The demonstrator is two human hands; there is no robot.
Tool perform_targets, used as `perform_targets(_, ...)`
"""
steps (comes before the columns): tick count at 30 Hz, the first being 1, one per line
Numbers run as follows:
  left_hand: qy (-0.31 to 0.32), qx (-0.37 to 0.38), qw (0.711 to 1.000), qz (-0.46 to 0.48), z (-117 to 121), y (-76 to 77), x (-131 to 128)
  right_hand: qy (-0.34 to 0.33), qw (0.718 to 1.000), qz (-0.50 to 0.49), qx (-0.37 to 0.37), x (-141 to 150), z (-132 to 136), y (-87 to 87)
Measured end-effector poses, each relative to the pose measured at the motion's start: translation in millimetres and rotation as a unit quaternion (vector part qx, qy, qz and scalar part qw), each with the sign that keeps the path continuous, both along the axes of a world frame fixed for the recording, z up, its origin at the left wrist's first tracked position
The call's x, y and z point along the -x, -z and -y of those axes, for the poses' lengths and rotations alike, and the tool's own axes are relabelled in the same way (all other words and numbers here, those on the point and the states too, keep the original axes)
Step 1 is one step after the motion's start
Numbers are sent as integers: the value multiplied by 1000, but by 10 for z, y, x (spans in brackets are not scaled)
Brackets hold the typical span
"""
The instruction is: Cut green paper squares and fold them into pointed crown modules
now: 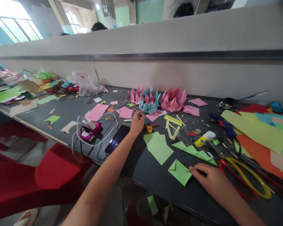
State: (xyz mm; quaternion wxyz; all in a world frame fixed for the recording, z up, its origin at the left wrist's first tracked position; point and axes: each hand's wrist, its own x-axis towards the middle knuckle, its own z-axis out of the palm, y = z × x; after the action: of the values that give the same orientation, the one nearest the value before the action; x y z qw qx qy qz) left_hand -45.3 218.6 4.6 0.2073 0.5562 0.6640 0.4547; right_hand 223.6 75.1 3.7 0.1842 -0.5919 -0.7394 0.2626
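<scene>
My left hand (136,122) reaches far forward over the dark table (136,166), its fingers pinched close to a blue-and-pink folded paper flower (147,100); what the fingers hold, if anything, I cannot make out. Low on the right, my right hand (208,179) rests with curled fingers touching the edge of a folded green paper piece (180,171). A flat green sheet (158,146) lies between the hands. A second pink paper flower (173,99) sits behind.
A phone (116,138) and a pink device with white cable (91,131) lie left of my arm. Glue stick (204,139), yellow and red scissors (245,179), coloured sheets (259,131) crowd the right. A red chair (25,179) stands below left. Paper scraps lie scattered about.
</scene>
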Motion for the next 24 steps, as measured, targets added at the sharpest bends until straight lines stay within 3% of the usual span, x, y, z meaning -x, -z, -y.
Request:
perform_targets(6,-14,54,998,-41,617,-47,-25,-11,1000,-1,1,-12,-3,9)
perform_targets(11,36,98,988,-118,1013,-112,-215,-11,1000,7,-5,-10,5,0)
perform_targets(17,146,137,926,-319,1083,-122,-357,-7,1000,5,2,-1,13,-17)
perform_targets(24,159,150,927,-304,1075,-139,-316,-7,1000,4,8,-20,9,6)
